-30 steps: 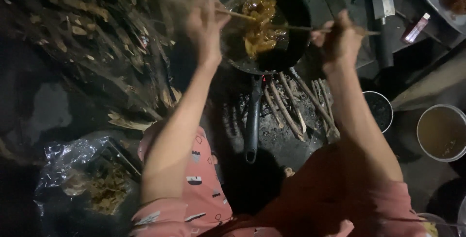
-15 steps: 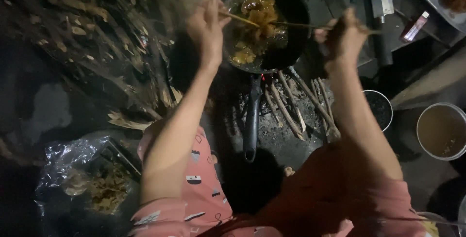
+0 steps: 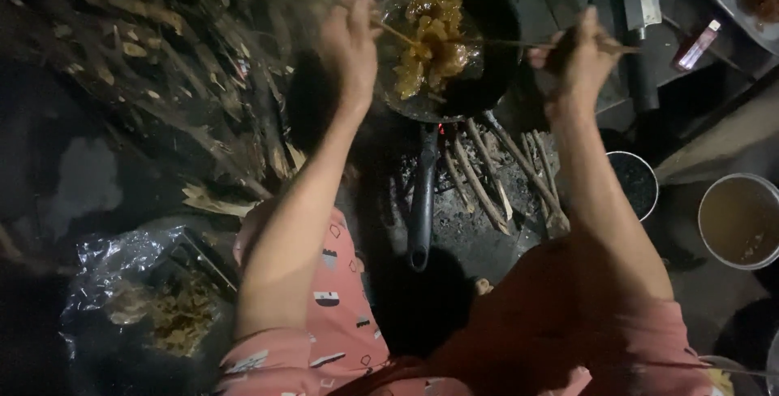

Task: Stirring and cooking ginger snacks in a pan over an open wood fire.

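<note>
Golden-brown fried food pieces point(image 3: 430, 43) sit in black round long-handled frying pan point(image 3: 487, 6), top centre of frame. Left hand point(image 3: 350, 43) fingers pinch thin wooden stick point(image 3: 398, 35), tip angling right into food. Right hand point(image 3: 580, 55) grips second thin stick point(image 3: 507, 42), lying level, tip pointing left into food. Left hand closer.

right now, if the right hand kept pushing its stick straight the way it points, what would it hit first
Most likely the yellowish food in the black pan. The right hand aims its thin stick leftward over the rim; height above the food is unclear.
</note>
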